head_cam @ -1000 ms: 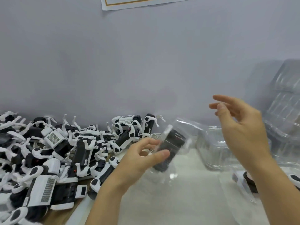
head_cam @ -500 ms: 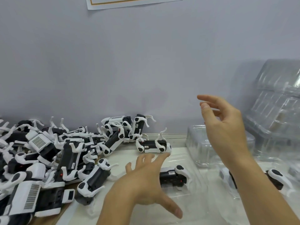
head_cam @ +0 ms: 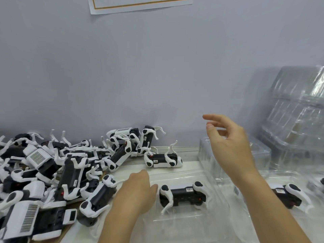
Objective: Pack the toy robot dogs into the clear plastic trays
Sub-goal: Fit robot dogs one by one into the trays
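Note:
A black-and-white toy robot dog lies on its side in a clear plastic tray at the centre of the table. My left hand hovers just left of it, knuckles up, holding nothing; its fingertips are hidden. My right hand is raised above the table with loosely spread fingers and is empty. A second dog lies in another clear tray under my right forearm. A loose dog lies on its back behind the centre tray. A big pile of dogs covers the left side.
A stack of empty clear trays leans against the grey wall at the right. A smaller clear tray stack stands behind my right hand. A paper sheet hangs on the wall above.
The left hand set the trayed dog down on the table, let go of it and drew back to the left. The right hand stayed raised and open.

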The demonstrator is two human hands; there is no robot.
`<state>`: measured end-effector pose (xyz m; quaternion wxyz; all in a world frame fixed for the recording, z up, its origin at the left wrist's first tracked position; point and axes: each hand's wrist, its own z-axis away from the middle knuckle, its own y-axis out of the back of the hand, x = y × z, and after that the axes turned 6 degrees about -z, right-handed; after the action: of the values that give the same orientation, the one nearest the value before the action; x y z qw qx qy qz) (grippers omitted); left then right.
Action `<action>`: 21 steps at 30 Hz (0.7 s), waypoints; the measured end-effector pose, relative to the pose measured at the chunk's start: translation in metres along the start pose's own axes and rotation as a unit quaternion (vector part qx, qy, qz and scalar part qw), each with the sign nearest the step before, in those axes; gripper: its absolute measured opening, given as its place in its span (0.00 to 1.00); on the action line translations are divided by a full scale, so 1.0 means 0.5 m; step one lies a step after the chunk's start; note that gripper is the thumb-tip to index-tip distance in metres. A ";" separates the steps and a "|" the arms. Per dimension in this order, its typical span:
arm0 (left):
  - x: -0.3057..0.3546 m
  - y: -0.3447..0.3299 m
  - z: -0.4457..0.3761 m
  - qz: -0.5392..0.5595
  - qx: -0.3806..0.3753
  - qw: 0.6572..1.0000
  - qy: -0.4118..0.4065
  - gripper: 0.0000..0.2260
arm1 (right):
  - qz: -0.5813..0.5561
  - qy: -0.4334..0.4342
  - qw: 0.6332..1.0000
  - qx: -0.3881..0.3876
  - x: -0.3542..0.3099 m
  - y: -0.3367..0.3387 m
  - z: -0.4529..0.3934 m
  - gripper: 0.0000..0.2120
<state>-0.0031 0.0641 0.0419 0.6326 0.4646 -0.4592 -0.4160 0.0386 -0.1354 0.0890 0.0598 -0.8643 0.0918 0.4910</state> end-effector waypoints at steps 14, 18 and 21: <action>-0.025 0.024 -0.002 0.268 -0.083 0.960 0.017 0.18 | -0.001 -0.019 1.000 -0.001 0.012 0.007 -0.003 0.13; -0.020 0.021 -0.002 0.285 -0.113 0.952 0.010 0.19 | 0.000 -0.032 0.999 -0.006 0.015 0.010 -0.002 0.14; -0.016 0.017 -0.004 0.315 -0.131 0.940 -0.002 0.17 | 0.001 -0.036 0.999 -0.006 0.015 0.010 -0.003 0.14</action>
<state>-0.0024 0.0738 0.0484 0.7855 0.2087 -0.5250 -0.2527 0.0425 -0.1415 0.0831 0.0577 -0.8463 0.0872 0.5224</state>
